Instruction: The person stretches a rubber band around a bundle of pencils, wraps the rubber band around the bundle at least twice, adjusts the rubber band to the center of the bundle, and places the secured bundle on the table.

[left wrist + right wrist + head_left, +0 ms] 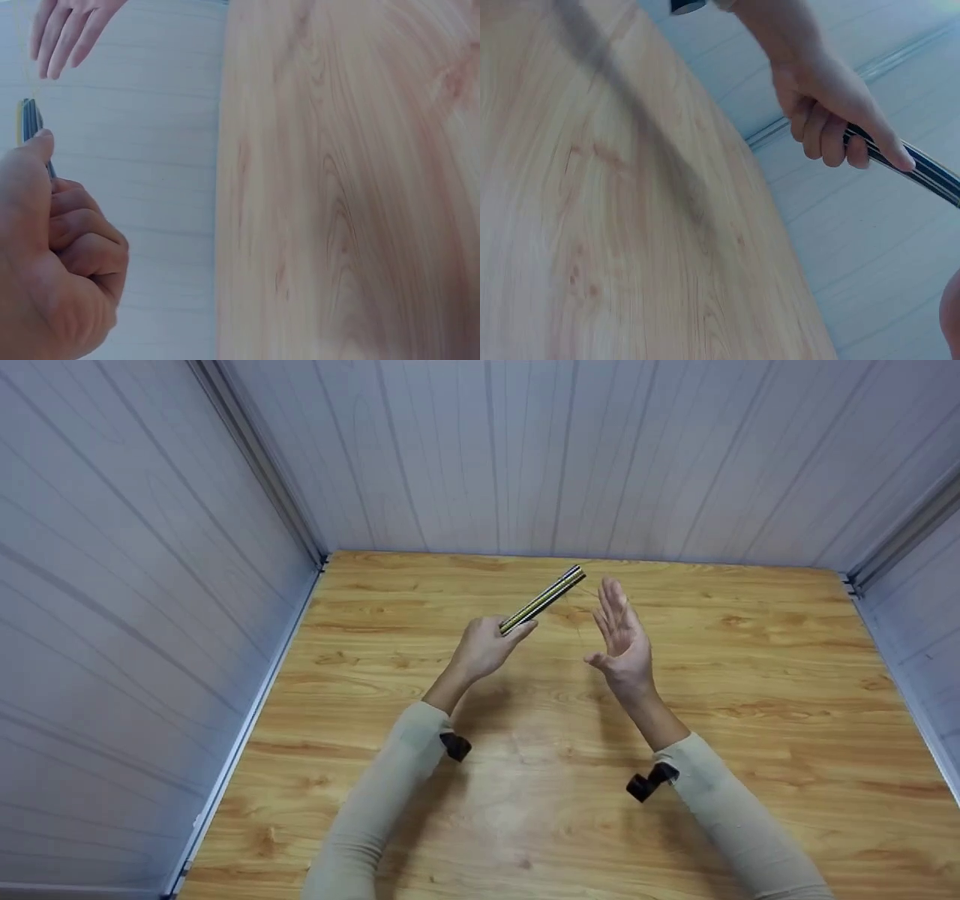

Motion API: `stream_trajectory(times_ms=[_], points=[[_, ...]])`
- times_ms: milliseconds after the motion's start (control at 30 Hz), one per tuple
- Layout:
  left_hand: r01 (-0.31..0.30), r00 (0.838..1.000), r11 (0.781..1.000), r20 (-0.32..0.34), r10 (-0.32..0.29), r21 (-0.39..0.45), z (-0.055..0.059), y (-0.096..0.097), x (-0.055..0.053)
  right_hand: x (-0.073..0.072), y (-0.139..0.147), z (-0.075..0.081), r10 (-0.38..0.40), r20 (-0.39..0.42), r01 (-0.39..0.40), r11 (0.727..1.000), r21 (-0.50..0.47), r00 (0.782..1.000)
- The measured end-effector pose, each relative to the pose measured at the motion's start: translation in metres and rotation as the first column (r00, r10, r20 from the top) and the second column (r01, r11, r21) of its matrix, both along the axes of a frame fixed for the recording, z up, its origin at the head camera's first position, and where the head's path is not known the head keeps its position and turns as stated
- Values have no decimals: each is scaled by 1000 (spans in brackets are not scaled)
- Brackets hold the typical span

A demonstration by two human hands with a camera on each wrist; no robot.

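Note:
My left hand [484, 649] grips a bundle of slim striped pencils [544, 598], dark with pale and yellow lengthwise stripes. The bundle slants up and to the right, its far end sticking out past the thumb. In the right wrist view the fingers of the left hand [832, 105] curl round the pencils [934, 176], with the thumb along the top. My right hand [628, 649] is raised just right of the bundle's far end, fingers straight and thumb apart, apparently touching nothing. Faint thin lines show between that hand and the bundle; I cannot tell what they are.
Beneath both hands lies a wood-grain table [525, 810]. Pale panelled walls stand at the back [525, 457], left and right. Each sleeved forearm carries a small black camera, one on the left [455, 746] and one on the right [651, 781].

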State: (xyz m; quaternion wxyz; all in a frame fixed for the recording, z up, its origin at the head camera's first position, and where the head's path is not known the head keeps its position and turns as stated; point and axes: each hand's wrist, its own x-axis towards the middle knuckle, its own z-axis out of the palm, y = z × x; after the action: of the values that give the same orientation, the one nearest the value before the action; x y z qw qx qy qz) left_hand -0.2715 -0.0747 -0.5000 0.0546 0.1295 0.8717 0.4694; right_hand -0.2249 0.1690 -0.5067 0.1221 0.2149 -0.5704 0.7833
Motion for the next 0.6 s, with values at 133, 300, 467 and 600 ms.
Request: stream_trajectory(times_ms=[133, 300, 467, 600], points=[[-10, 997, 1000, -77, 11, 12, 2, -4, 2, -4, 7, -4, 43, 58, -38, 997, -74, 997], [37, 983, 998, -175, -45, -46, 4, -9, 6, -7, 11, -6, 71, 89, -63, 994, -85, 993], [111, 942, 969, -287, -173, -222, 10, -16, 10, -10, 18, -2, 56, 105, -50, 997, -63, 993], [149, 895, 906, -336, -294, -396, 20, -19, 11, -14, 26, 2, 38, 103, -42, 999, 31, 994]])
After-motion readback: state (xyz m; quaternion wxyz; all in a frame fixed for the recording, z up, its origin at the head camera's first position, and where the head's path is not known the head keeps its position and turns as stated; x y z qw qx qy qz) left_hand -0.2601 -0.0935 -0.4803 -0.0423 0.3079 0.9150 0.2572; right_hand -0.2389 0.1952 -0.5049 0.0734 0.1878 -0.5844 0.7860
